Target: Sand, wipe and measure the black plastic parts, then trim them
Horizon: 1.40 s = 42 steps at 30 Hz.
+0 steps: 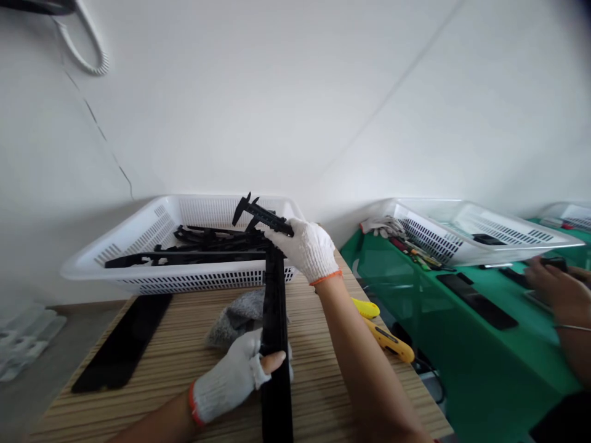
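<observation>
My left hand (pixel 228 376), in a white knit glove with the thumb tip bare, is closed round a long black plastic bar (pixel 275 295). The bar points away from me over the wooden table. My right hand (pixel 310 249), gloved too, grips a black vernier caliper (pixel 265 215) near the bar's far end. The caliper's jaws point up and left, away from the bar. Whether my right fingers also touch the bar is hidden. Behind them, a white basket (pixel 92 261) holds several black plastic parts (pixel 207 240).
A grey cloth (pixel 235 317) lies beside the bar, and a flat black panel (pixel 124 344) at left. Yellow-handled tools (pixel 390 341) lie at the table's right edge. On the green table (pixel 466 381) stands another white basket (pixel 462 249); another person's hands (pixel 554 280) hold a dark object.
</observation>
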Available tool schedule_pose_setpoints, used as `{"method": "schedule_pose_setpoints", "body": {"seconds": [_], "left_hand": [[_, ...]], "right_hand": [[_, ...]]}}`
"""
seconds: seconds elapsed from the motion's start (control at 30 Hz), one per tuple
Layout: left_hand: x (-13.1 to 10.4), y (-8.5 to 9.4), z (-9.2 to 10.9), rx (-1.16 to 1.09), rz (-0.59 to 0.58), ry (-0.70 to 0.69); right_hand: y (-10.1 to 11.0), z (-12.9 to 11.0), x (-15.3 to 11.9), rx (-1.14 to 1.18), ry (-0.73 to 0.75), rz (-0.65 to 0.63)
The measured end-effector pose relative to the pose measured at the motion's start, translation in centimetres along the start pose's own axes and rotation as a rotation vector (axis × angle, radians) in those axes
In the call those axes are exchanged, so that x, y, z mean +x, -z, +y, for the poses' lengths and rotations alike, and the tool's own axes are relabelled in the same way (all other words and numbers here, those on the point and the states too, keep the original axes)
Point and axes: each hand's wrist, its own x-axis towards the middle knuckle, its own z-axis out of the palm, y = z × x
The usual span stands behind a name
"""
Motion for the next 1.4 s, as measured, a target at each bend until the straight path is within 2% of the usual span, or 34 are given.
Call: {"method": "schedule_pose_setpoints", "body": {"seconds": [0.2,0.43,0.57,0.8,0.93,1.07,1.17,1.4], "left_hand": [[0.4,0.6,-0.4,0.019,0.127,-0.007],[0.6,1.6,0.4,0.038,0.056,0.011],[0.6,1.8,0.3,0.008,0.044,0.041],[0.5,1.8,0.6,0.018,0.076,0.035],[0.5,1.8,0.6,0.048,0.061,0.013],[0.6,1.9,0.3,0.069,0.083,0.04],[0.6,1.8,0.2,0.066,0.088,0.052],[0.6,2.0,0.0,0.067,0.1,0.036]], "right_hand": [[2.0,1.8,-0.2,-0.025,0.052,0.079],[2.7,3.9,0.2,-0.098,0.143,-0.038],[2.8,3.8,0.2,-0.211,0.121,-0.156],[2.2,3.4,0.0,-0.259,0.144,-0.218],[2.1,4.0,-0.1,-0.308,0.283,-0.162],[2.1,4.3,0.3,-0.425,0.326,-0.1],[2.0,3.9,0.5,-0.378,0.29,-0.111],[1.2,2.4,0.2,-0.217,0.027,-0.056]]}}
